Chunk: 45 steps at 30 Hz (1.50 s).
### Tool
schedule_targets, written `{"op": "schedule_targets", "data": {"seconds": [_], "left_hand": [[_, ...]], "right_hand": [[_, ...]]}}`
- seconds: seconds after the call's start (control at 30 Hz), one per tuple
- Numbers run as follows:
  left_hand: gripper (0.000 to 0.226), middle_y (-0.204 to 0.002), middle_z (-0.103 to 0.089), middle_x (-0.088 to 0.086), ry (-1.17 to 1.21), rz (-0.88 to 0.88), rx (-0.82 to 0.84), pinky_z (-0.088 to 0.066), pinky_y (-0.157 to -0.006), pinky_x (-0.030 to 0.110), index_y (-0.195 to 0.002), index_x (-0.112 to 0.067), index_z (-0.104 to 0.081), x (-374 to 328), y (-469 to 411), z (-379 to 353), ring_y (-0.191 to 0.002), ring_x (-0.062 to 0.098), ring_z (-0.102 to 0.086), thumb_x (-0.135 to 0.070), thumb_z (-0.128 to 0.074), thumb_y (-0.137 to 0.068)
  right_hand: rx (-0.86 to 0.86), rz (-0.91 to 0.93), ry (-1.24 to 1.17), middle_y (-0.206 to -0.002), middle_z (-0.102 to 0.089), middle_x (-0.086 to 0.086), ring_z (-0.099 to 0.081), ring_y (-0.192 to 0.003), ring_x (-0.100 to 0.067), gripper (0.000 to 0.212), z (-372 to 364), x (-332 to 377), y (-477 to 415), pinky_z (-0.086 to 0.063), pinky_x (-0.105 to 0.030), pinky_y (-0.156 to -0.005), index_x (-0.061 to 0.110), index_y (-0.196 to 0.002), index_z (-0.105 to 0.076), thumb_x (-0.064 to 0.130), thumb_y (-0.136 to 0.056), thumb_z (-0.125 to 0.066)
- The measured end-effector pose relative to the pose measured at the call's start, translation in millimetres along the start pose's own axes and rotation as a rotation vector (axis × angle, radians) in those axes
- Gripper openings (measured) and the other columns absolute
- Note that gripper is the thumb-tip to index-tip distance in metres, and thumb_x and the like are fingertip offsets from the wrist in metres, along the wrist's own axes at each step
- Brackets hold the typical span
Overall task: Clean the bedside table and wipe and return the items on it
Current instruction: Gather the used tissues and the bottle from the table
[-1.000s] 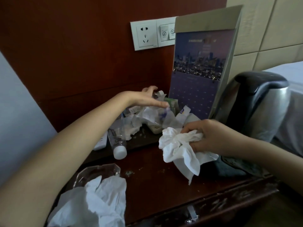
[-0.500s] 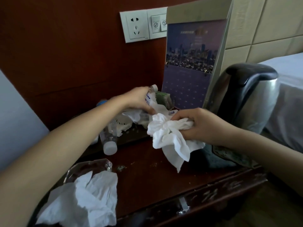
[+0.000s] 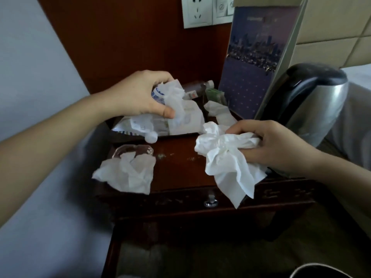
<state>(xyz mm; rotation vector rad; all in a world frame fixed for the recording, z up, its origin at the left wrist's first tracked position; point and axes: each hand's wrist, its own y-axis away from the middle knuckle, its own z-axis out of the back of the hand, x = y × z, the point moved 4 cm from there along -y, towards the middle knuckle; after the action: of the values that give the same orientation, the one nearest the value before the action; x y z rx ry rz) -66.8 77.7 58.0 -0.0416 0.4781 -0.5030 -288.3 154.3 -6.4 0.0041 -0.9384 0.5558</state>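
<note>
At the desk's [image 3: 180,169] 11 o'clock, the left hand [image 3: 138,95] has its fingers [image 3: 160,77] curled round a blue-labelled bottle [image 3: 157,95] and a scrap of paper. At 3 o'clock the right hand [image 3: 279,146] clenches a crumpled white tissue [image 3: 226,157] just above the wood, with the kettle [image 3: 313,101] at 2 o'clock. Another tissue [image 3: 128,171] lies at 8 o'clock, partly over a glass ashtray [image 3: 130,150].
</note>
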Motion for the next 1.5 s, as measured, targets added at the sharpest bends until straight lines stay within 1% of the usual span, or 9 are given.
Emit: {"op": "schedule_targets", "data": {"seconds": [0.23, 0.47, 0.6, 0.73, 0.93, 1.03, 1.2, 1.37, 1.5], "left_hand": [[0.038, -0.083, -0.066, -0.008, 0.115, 0.071, 0.102, -0.042, -0.058, 0.006, -0.091, -0.019, -0.062, -25, 54, -25, -0.071, -0.005, -0.059, -0.03, -0.08, -0.059], [0.048, -0.086, -0.069, -0.002, 0.197, -0.116, 0.309, -0.048, -0.068, 0.023, -0.091, -0.02, -0.062, -64, 87, -106, -0.077, 0.01, -0.063, -0.043, -0.075, -0.051], [0.036, -0.086, -0.068, -0.015, 0.224, -0.196, 0.454, -0.046, -0.066, 0.016, -0.086, -0.034, -0.061, -87, 94, -164, -0.076, 0.001, -0.062, -0.033, -0.082, -0.058], [0.033, -0.086, -0.068, -0.014, 0.262, -0.277, 0.566, -0.045, -0.062, 0.012, -0.089, -0.031, -0.062, -113, 94, -232, -0.076, 0.002, -0.063, -0.024, -0.081, -0.063], [0.026, -0.08, -0.068, -0.007, 0.279, -0.35, 0.764, -0.045, -0.059, 0.013, -0.087, -0.026, -0.062, -142, 90, -334, -0.07, 0.003, -0.062, -0.02, -0.079, -0.069], [0.026, -0.075, -0.066, -0.003, 0.322, -0.38, 0.731, -0.044, -0.06, 0.019, -0.089, -0.017, -0.061, -159, 82, -373, -0.067, 0.006, -0.059, -0.015, -0.078, -0.069], [0.03, -0.077, -0.063, -0.014, 0.382, -0.507, 0.665, -0.042, -0.064, 0.013, -0.095, -0.015, -0.063, -186, 75, -434, -0.07, -0.005, -0.056, -0.012, -0.078, -0.069], [0.033, -0.092, -0.065, -0.003, 0.217, -0.8, 0.671, -0.044, -0.074, 0.026, -0.101, -0.011, -0.062, -202, 89, -493, -0.085, 0.006, -0.058, -0.027, -0.072, -0.073], [0.055, -0.105, -0.065, 0.009, -0.376, -0.85, 0.814, -0.05, -0.074, 0.038, -0.12, -0.015, -0.049, -204, 107, -537, -0.097, 0.028, -0.062, -0.047, -0.064, -0.078]], "right_hand": [[0.06, -0.072, 0.05, -0.087, -0.065, 0.028, -0.061, -0.078, 0.01, 0.026, 4, 12, 49, -0.042, -0.004, -0.064, 0.034, -0.089, -0.064, 0.018, -0.071, -0.075], [0.033, -0.252, 0.111, -0.094, -0.064, 0.026, -0.061, -0.081, 0.006, 0.027, -29, -26, 129, -0.043, -0.005, -0.065, 0.035, -0.088, -0.064, 0.027, -0.065, -0.077], [-0.049, -0.354, 0.124, -0.091, -0.066, 0.019, -0.063, -0.078, -0.001, 0.025, -39, -56, 189, -0.044, -0.007, -0.064, 0.031, -0.087, -0.067, 0.019, -0.069, -0.078], [-0.162, -0.495, 0.154, -0.082, -0.069, 0.008, -0.062, -0.077, -0.006, 0.023, -38, -90, 250, -0.047, -0.011, -0.064, 0.029, -0.089, -0.067, 0.016, -0.072, -0.077], [-0.225, -0.628, 0.159, -0.087, -0.067, 0.012, -0.061, -0.082, -0.002, 0.023, -47, -143, 327, -0.047, -0.014, -0.069, 0.035, -0.088, -0.065, 0.019, -0.074, -0.075], [-0.274, -0.655, 0.205, -0.093, -0.064, 0.012, -0.058, -0.085, -0.003, 0.021, -48, -170, 354, -0.045, -0.014, -0.07, 0.03, -0.091, -0.065, 0.017, -0.076, -0.074], [-0.305, -0.68, 0.266, -0.095, -0.062, 0.007, -0.059, -0.087, -0.008, 0.023, -47, -209, 388, -0.045, -0.021, -0.077, 0.023, -0.097, -0.066, 0.014, -0.077, -0.07], [-0.081, -0.738, 0.284, -0.113, -0.058, 0.0, -0.052, -0.105, -0.014, 0.043, -65, -235, 407, -0.042, -0.03, -0.091, 0.022, -0.114, -0.062, 0.009, -0.075, -0.072], [-0.066, -0.771, 0.243, -0.118, -0.045, 0.006, -0.043, -0.109, -0.008, 0.05, -69, -237, 414, -0.035, -0.02, -0.091, 0.023, -0.121, -0.057, 0.009, -0.075, -0.072]]}}
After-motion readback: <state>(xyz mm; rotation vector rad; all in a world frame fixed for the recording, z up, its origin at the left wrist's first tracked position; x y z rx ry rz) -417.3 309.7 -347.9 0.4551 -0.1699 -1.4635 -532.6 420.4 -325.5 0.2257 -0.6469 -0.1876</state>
